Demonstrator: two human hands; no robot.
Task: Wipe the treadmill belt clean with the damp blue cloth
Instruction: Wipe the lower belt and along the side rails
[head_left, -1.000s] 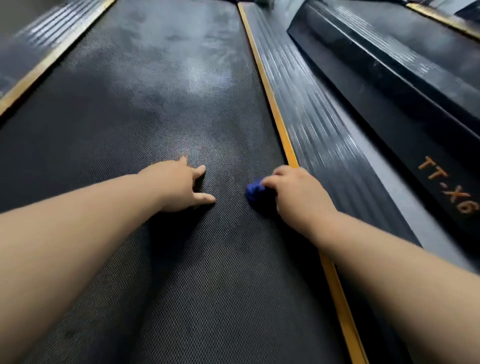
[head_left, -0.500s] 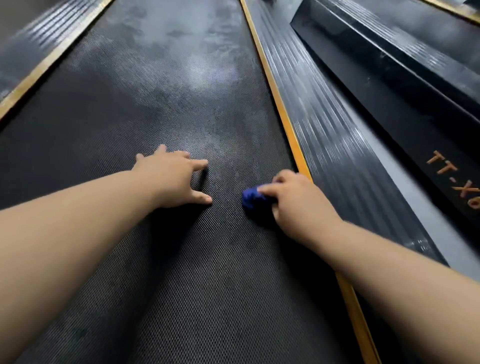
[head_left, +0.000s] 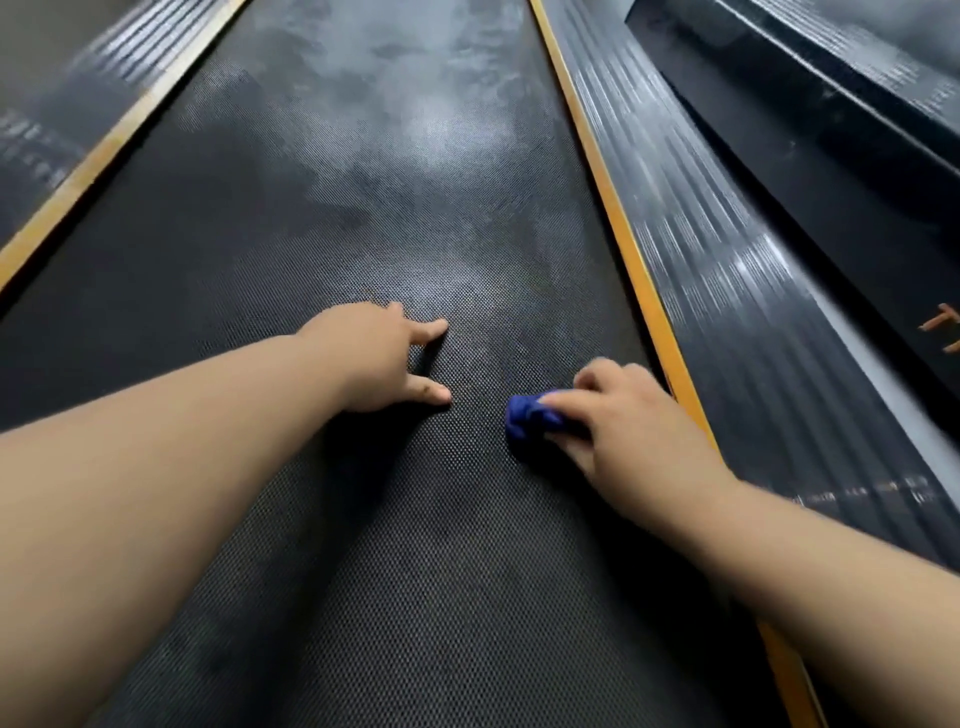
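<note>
While both hands sit much where they were half a second ago, the left hand (head_left: 374, 358) now shows just forefinger and thumb, spread flat on the belt (head_left: 363, 208). The right hand (head_left: 634, 426) keeps its grip curled round the bunched blue cloth (head_left: 527, 415), near the yellow stripe (head_left: 623, 249). The cloth lies crosswise on the belt, free end pointing toward the left hand.

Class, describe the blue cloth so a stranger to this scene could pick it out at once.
Find the wide black treadmill belt, edged on its right by a yellow stripe. Near that stripe, the right hand grips a small bunched cloth against the belt. It is the only blue thing in view.
</note>
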